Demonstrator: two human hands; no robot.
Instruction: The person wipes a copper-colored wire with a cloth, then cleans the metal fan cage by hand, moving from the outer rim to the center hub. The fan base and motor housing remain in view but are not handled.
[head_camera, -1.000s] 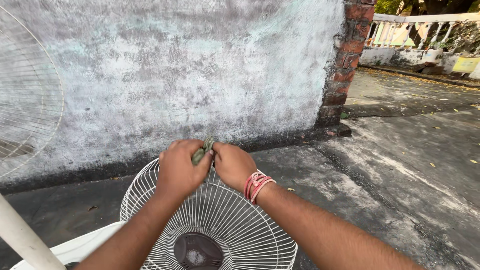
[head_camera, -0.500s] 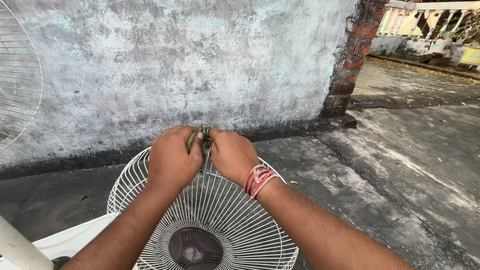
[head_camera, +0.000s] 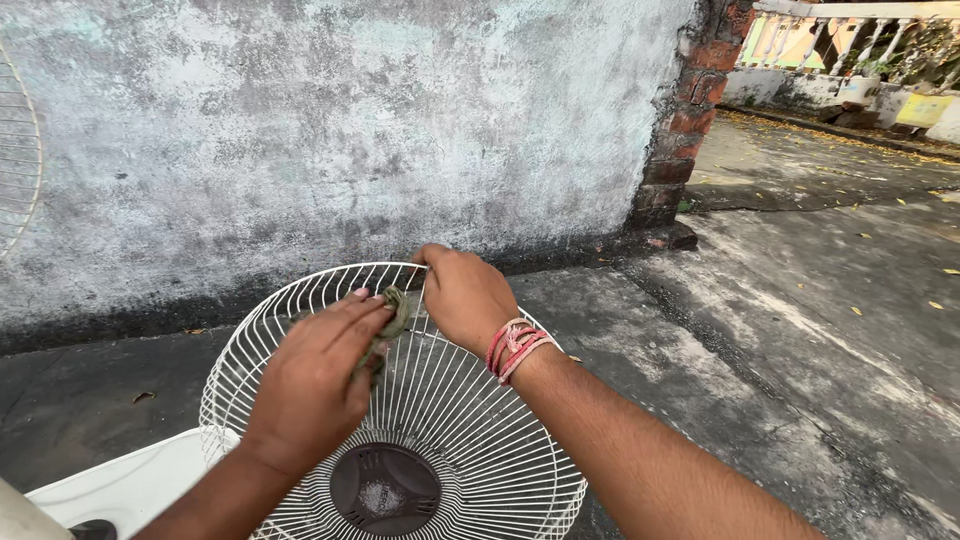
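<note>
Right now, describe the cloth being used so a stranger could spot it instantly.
Below the stained plaster wall sits a round white wire fan guard. Near its top rim, the left hand presses a small crumpled cloth against the wires. It is the only soft, olive-green thing there.

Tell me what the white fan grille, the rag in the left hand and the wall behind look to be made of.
White round fan grille: likely painted or coated metal wire, thin even glossy spokes. Greenish crumpled rag in the left hand: soft cloth, it folds and bunches. Grey-white wall: weathered plaster, blotchy and matt, over red brick exposed at the corner.
</note>
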